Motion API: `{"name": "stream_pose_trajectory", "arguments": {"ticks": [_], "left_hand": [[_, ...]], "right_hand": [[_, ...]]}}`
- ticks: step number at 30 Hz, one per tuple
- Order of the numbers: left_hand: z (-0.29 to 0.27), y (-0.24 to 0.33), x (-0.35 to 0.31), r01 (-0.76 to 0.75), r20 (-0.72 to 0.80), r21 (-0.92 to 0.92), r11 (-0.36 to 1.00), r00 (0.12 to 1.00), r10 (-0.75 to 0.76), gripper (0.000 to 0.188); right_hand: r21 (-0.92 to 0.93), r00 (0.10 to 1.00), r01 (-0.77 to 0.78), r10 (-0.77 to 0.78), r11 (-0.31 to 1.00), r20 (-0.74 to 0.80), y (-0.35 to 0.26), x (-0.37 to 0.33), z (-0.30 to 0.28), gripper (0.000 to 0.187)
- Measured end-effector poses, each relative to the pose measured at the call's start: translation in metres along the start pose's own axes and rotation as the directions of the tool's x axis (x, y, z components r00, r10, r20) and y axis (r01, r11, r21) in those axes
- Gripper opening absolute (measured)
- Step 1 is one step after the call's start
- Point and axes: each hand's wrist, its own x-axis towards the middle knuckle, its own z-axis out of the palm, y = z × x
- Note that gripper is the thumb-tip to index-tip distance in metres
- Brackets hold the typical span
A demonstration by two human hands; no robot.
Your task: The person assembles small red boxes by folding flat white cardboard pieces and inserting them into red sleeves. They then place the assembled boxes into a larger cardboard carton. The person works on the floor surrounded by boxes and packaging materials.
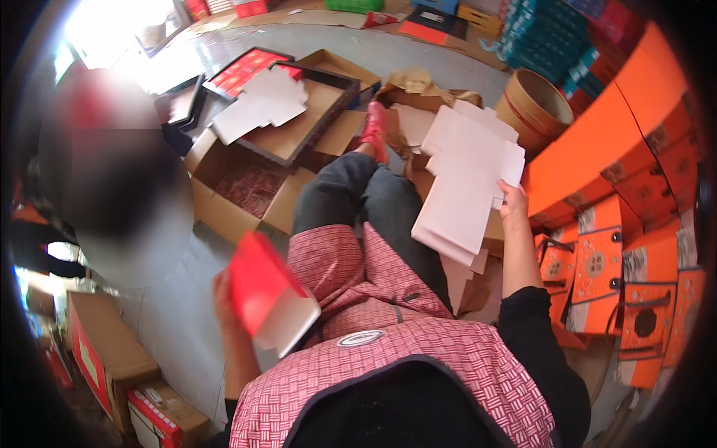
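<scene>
Clamping red box (260, 282) at 8 o'clock in left hand (225, 300), likely gripped by the outer side to keep its pale end free. Pinching white cardboard blanks (464, 179) at 2 o'clock in right hand (512, 203), probably by the edge to keep layers together.

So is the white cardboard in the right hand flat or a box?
Flat: the white cardboard has notched tabs sticking out unfolded.
</scene>
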Motion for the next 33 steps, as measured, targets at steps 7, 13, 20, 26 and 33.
{"name": "stream_pose_trajectory", "arguments": {"ticks": [7, 13, 20, 26, 33], "left_hand": [[-0.04, 0.037, -0.006, 0.011, -0.101, 0.03, 0.999, 0.995, -0.007, 0.024], [-0.015, 0.083, -0.002, -0.156, -0.107, 0.038, 0.987, 0.981, 0.159, 0.021], [0.031, 0.15, -0.022, -0.394, -0.232, 0.141, 0.908, 0.879, 0.417, 0.016], [0.074, 0.122, 0.023, -0.54, -0.265, 0.094, 0.836, 0.796, 0.544, 0.008], [0.046, 0.105, 0.028, -0.336, -0.157, 0.03, 0.941, 0.929, 0.336, 0.012]], "right_hand": [[-0.216, 0.994, -0.023, 0.0, 0.976, -0.106, 0.004, 0.04, -0.08, 0.034], [-0.683, 0.993, -0.023, 0.098, 0.73, 0.071, 0.114, 0.084, -0.137, 0.039], [-0.886, 0.858, 0.436, -0.369, 0.159, 0.357, 0.09, 0.059, 0.038, 0.056], [-0.243, 0.021, -0.011, 0.243, 0.97, 0.97, 0.001, -0.191, 0.286, 0.062], [-0.363, -0.173, 0.119, 0.379, 0.924, 0.909, 0.043, -0.236, 0.362, 0.047]]}}
